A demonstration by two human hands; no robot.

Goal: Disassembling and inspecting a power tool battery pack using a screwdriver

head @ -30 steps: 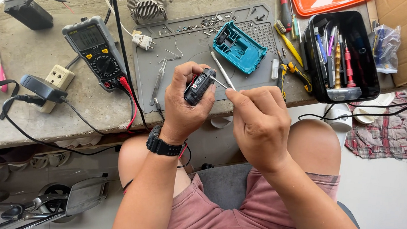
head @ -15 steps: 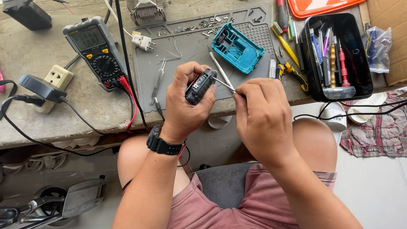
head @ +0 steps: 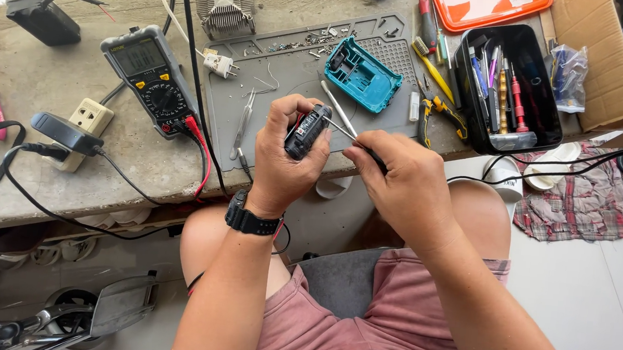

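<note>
Item: left hand [head: 282, 161] gripping black battery module [head: 308, 131]; right hand [head: 401, 179] pinching thin screwdriver [head: 347, 133] against it. Step: fastener work; steady tip alignment needed.

The left hand [head: 283, 154] covers most of the small black part [head: 308, 131], so can't make out its underside. Screwdriver [head: 352, 137] handle is buried in the right hand [head: 400, 186]. Cardboard box [head: 606, 66] runs off the frame.
</note>
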